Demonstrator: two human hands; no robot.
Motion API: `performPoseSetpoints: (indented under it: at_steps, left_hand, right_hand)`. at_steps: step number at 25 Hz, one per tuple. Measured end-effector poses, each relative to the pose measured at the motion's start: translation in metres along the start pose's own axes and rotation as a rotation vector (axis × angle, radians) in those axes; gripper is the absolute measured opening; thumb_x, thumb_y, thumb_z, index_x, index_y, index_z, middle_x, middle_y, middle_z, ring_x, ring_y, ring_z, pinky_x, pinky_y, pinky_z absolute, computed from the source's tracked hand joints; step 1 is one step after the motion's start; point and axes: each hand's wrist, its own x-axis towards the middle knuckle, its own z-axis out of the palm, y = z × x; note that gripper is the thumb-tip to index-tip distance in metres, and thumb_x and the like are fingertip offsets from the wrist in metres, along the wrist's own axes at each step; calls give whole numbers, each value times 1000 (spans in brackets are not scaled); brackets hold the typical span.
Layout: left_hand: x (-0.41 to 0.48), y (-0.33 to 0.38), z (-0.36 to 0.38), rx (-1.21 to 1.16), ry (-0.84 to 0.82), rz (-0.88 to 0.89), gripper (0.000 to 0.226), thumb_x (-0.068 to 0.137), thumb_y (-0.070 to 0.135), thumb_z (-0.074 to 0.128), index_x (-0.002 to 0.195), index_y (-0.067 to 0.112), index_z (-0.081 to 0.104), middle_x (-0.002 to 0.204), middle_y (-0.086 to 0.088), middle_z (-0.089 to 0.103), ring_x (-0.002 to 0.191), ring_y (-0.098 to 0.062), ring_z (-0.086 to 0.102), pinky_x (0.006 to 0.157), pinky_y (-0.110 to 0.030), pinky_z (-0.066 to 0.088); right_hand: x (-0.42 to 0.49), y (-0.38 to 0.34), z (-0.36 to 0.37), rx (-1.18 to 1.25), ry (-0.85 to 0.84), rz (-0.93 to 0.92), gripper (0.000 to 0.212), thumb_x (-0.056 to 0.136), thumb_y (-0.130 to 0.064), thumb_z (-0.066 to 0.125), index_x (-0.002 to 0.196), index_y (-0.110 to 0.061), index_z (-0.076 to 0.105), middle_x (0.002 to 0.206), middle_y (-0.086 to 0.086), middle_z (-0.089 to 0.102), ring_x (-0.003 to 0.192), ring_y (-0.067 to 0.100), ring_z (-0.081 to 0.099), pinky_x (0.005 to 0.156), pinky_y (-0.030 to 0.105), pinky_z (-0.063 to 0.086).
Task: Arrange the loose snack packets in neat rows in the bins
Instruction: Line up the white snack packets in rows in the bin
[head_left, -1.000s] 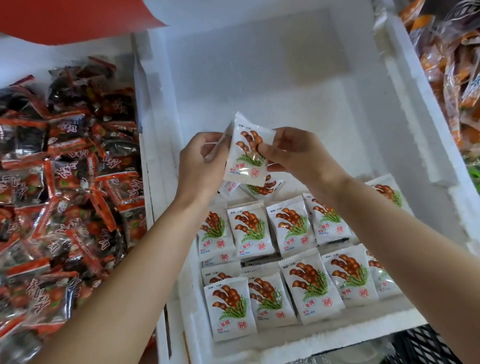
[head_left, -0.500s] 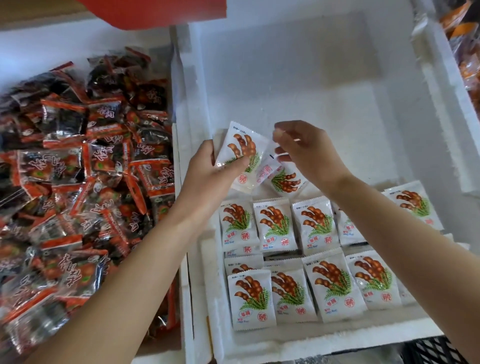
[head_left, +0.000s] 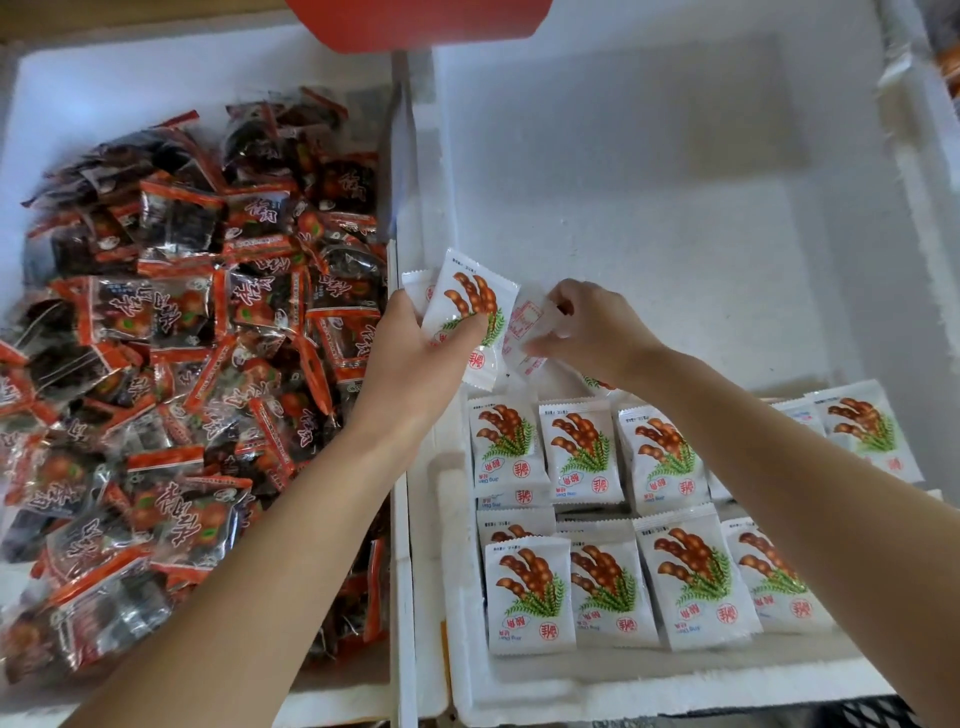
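Observation:
My left hand (head_left: 415, 353) grips a small stack of white tamarind snack packets (head_left: 470, 306) above the left side of the white foam bin (head_left: 649, 182). My right hand (head_left: 592, 327) pinches another white packet (head_left: 524, 332), seen from its printed back, right beside that stack. Below both hands, rows of the same white packets (head_left: 597, 519) lie face up along the bin's near part. The bin's far half is bare white foam.
A second foam bin (head_left: 78, 93) at left holds a loose heap of dark red-and-orange packets (head_left: 182, 364). A foam wall (head_left: 402, 519) divides the two bins. A red card (head_left: 415, 23) hangs at the top edge. More orange packets show at far right.
The view has swung left. My left hand has lowered the stack toward the bin's left wall, and my right hand has taken a separate packet beside it.

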Motion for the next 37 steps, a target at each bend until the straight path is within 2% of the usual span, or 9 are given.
performPoseSetpoints:
  at_steps: [3, 6, 9, 13, 17, 21, 27, 31, 37]
  left_hand:
    - [-2, -3, 2, 10, 6, -13, 16, 90, 17, 66, 99, 25, 56, 92, 8, 68, 76, 1, 66, 63, -15, 54]
    - [-7, -7, 8, 56, -57, -34, 17, 93, 22, 64, 107, 21, 54, 97, 6, 67, 84, -5, 66, 67, -17, 54]
    - [-7, -9, 21, 18, -108, -100, 9, 101, 29, 50, 106, 22, 51, 107, 1, 65, 97, -13, 65, 88, -34, 56]
    - [-7, 1, 30, -287, -114, -239, 42, 102, 47, 33, 123, 17, 52, 119, -11, 65, 106, -27, 66, 94, -52, 52]
    - [-5, -2, 25, -273, -111, -181, 62, 74, 47, 75, 120, 13, 51, 115, -11, 67, 104, -27, 67, 93, -52, 53]
    - [0, -6, 17, -196, -101, -116, 34, 83, 28, 73, 111, 19, 55, 109, -1, 71, 101, -19, 69, 91, -50, 54]
    - [-5, -5, 11, -95, -119, 14, 26, 90, 17, 67, 113, 19, 54, 104, 5, 70, 94, -8, 70, 85, -33, 57]
    - [-7, -3, 8, -74, -128, 31, 22, 90, 18, 66, 108, 24, 54, 100, 11, 70, 91, -3, 69, 81, -24, 56]
    - [-10, 2, 4, -105, -129, 46, 19, 91, 18, 65, 104, 26, 54, 100, 12, 69, 89, 2, 69, 77, -21, 56]
  right_hand:
    - [-13, -7, -24, 111, 122, 0, 28, 83, -22, 69, 105, -13, 53, 106, 3, 63, 85, 19, 58, 61, 22, 48]
    - [-30, -16, -43, 257, 359, -53, 22, 85, -20, 66, 101, -15, 51, 95, -5, 61, 85, 18, 61, 72, 35, 54]
    - [-55, -28, -39, 361, 406, -208, 14, 86, -22, 65, 93, -19, 53, 86, -16, 59, 80, -1, 59, 71, 24, 54]
    - [-67, -26, -19, 157, 418, -434, 8, 85, -13, 67, 93, -14, 66, 98, -4, 63, 92, 13, 61, 75, 32, 56]
    - [-73, -21, -17, 156, 328, -578, 13, 86, -7, 66, 97, -12, 67, 107, -3, 63, 102, 12, 61, 91, 23, 49]
    - [-68, -2, -25, 203, 298, -304, 31, 89, -4, 58, 118, -14, 56, 120, -3, 56, 110, 10, 57, 93, 7, 41]
    - [-40, 33, -22, -215, -15, 147, 72, 78, -36, 73, 134, -11, 36, 130, 9, 49, 117, 26, 47, 95, 37, 43]
    - [-34, 29, -20, -14, -21, 198, 58, 77, -24, 76, 123, -9, 44, 120, 9, 59, 99, 22, 58, 82, 30, 51]
    - [-40, 1, -42, 186, 254, 45, 31, 84, -18, 68, 112, -10, 57, 102, -1, 60, 83, 10, 54, 53, -1, 41]
